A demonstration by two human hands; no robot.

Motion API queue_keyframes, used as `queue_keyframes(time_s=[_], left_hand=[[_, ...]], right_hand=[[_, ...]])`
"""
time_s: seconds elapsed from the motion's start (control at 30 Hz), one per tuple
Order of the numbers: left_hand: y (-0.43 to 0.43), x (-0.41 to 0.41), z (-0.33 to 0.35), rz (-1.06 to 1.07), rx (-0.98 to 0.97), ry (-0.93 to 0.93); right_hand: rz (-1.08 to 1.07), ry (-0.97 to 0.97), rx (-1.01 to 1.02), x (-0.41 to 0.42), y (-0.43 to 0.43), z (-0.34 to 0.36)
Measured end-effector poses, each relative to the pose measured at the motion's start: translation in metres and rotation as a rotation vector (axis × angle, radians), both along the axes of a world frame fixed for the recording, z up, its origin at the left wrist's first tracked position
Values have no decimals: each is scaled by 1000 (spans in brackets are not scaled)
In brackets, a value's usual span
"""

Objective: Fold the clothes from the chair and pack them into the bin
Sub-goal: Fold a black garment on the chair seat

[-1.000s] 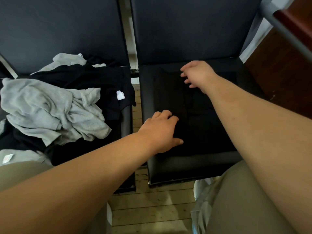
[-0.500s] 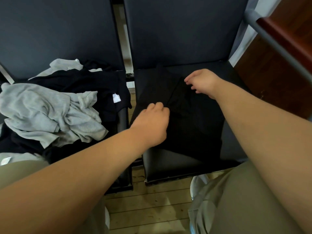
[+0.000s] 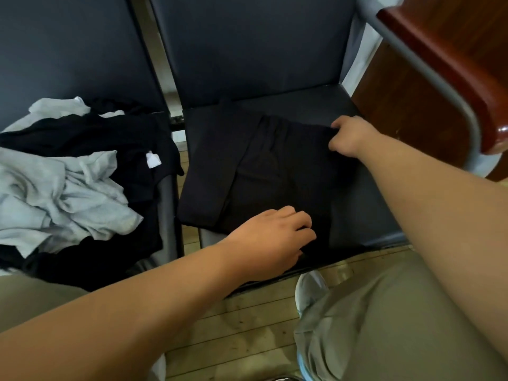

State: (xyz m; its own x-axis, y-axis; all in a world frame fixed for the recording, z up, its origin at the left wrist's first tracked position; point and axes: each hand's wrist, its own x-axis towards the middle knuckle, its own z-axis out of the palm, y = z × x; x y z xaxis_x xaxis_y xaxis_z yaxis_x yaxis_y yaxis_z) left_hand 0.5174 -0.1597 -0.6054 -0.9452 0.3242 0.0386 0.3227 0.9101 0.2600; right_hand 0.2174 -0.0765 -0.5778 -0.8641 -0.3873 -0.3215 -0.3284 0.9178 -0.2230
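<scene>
A black garment [image 3: 255, 171] lies partly folded on the seat of the right-hand dark chair [image 3: 371, 215]. One layer is turned over towards the right. My right hand [image 3: 350, 136] pinches the far right corner of that folded layer. My left hand [image 3: 277, 237] grips the near right corner of the same garment at the seat's front. On the left chair sits a loose heap of clothes: a grey garment [image 3: 63, 193] on top of black ones [image 3: 110, 136] with a small white label. No bin is in view.
A red-brown wooden desk with a grey metal frame [image 3: 439, 64] stands close on the right. Both chair backs [image 3: 247, 42] rise behind the seats. My knees in olive trousers [image 3: 384, 325] and a pale shoe are over the wooden plank floor [image 3: 233, 325].
Both hands have carried the garment's left part over to the right, making a fold. The right hand moved from the seat's middle to its right side; the left went from the left edge to the front.
</scene>
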Motion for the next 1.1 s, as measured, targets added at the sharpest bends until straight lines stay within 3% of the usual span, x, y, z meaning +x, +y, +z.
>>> queue_keyframes(time_s=[0.17,0.3,0.43,0.6,0.67,0.8,0.87,1.0,1.1], left_hand=[[15,-2,-6,34,-56,19],[14,-9,8,276,197,-112],[-1,-9,31,419,334,-142],[-24,-2,57,319,163,-133],[-37,2,61,316,71,-123],[-64,18,69,462,90,-153],[-80,29,76,548,66,-167],[-109,44,85,749,124,-307],[-127,51,82,857,139,-395]], right_hand=[[-8,50,23,-4,5,-5],[-82,-54,-60,-1,-2,0],[-369,-317,-457,6,-14,17],[-471,-409,-968,15,-41,25],[-439,-350,-983,20,-59,25],[-371,-275,-922,41,-97,33],[-316,-321,-921,51,-115,37],[-453,-565,-962,69,-149,44],[-453,-592,-959,85,-172,47]])
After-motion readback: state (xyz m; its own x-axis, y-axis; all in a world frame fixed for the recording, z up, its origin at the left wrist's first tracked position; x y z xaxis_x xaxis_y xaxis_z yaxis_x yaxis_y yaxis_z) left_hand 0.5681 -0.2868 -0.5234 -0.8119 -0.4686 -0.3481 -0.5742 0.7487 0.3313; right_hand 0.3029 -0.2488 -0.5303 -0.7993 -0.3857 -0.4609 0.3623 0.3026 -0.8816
